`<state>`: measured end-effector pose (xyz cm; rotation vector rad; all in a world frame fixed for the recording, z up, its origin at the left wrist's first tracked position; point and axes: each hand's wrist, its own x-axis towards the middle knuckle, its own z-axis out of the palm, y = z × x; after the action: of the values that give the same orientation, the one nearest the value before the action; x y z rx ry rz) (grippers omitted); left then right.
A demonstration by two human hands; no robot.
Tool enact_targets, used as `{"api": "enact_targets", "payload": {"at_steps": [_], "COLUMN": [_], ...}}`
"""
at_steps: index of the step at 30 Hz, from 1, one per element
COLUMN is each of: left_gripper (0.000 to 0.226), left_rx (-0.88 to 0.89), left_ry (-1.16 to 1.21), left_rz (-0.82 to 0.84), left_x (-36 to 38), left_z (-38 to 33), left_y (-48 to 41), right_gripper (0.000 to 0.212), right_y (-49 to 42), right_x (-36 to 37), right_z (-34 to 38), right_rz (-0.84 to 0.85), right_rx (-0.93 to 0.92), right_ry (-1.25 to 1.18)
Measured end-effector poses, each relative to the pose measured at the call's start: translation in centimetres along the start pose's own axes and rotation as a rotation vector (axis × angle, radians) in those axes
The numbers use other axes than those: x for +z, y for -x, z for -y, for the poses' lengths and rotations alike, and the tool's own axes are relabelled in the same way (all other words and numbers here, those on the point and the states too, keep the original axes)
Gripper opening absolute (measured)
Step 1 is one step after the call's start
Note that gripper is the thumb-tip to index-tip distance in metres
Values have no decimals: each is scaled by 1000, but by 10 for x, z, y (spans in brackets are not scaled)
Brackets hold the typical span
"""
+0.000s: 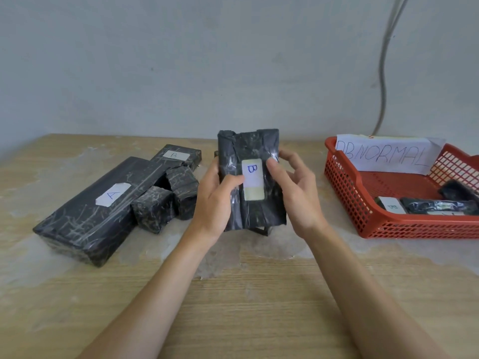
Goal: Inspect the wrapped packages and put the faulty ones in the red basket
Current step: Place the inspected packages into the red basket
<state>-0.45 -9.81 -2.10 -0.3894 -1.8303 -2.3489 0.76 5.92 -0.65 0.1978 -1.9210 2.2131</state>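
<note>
Black plastic wraps the package (248,146), held upright above the counter (259,301), left of the red basket (342,182). The left hand (215,200) has a pinching grip on its left edge. The right hand (298,193) is loose, thumb touching the front. Turning it slowly should probably expose every seam.

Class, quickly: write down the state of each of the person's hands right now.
Left hand: holding the black plastic-wrapped package labelled B, thumb across its front.
Right hand: open, thumb touching the same package, fingers loosely curled beside it.
</note>
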Motion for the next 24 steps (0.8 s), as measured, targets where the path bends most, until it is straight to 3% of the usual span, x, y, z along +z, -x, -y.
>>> {"api": "enact_targets", "payload": {"at_steps": [5, 8, 11, 17, 22, 24], "left_gripper": [34, 36, 46, 14, 16, 14], "left_rx": [-79, -78, -8, -82, -82, -108], "left_ry": [11, -73, -171, -107, -75, -34], "left_rz": [-42, -124, -98, -13, -85, -25], "left_x": [-1, -5, -8, -7, -8, -8], "left_z": [-3, 0, -4, -3, 5, 6], "left_y": [4, 1, 0, 3, 3, 3], "right_gripper": [9, 14, 24, 23, 32, 35], "right_y": [6, 9, 10, 8, 9, 8], "right_x": [4, 8, 10, 9, 6, 4], "right_z": [-7, -7, -5, -6, -6, -6], "right_rz": [-9, 2, -13, -57, 68, 65], "right_rx": [-41, -20, 3, -13, 49, 22], "right_ry": [72, 71, 46, 45, 134, 108]}}
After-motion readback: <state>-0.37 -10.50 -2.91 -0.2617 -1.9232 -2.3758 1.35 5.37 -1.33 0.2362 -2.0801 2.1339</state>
